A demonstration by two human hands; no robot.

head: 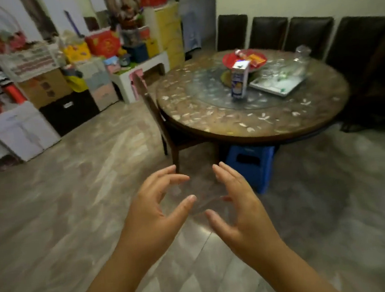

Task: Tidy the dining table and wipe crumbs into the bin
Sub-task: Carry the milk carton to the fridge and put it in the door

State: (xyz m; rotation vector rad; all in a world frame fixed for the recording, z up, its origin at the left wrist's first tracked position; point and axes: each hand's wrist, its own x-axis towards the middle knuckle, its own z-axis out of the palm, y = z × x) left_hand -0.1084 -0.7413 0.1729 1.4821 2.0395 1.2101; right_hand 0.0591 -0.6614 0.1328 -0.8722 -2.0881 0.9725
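Neither hand holds anything: the left hand [153, 210] and right hand [240, 209] hang side by side above the floor [52, 218], fingers loosely spread and bent, palms turned toward each other, fingertips apart and well short of the table [207, 111].

The table is round, with a patterned brown top and a glass turntable [207, 90] in its middle. On the turntable a carton [240, 80] stands upright, its long axis vertical and its top tilted slightly away from the hands. Just behind the carton lies a red plate [230, 59] with small packets on it. Beside the carton, on its far side from the hands' left, a flat tray [277, 87] lies with its long axis running diagonally across the table, clear glasses standing on it; they are blurred.

A wooden chair [150, 112] is pushed in at the table's left edge, and four dark chairs [270, 32] line the wall behind the table. A blue stool [252, 163] sits under the table's near edge. Well to the left of the table, stacked boxes [47, 87] and shelves crowd the wall.
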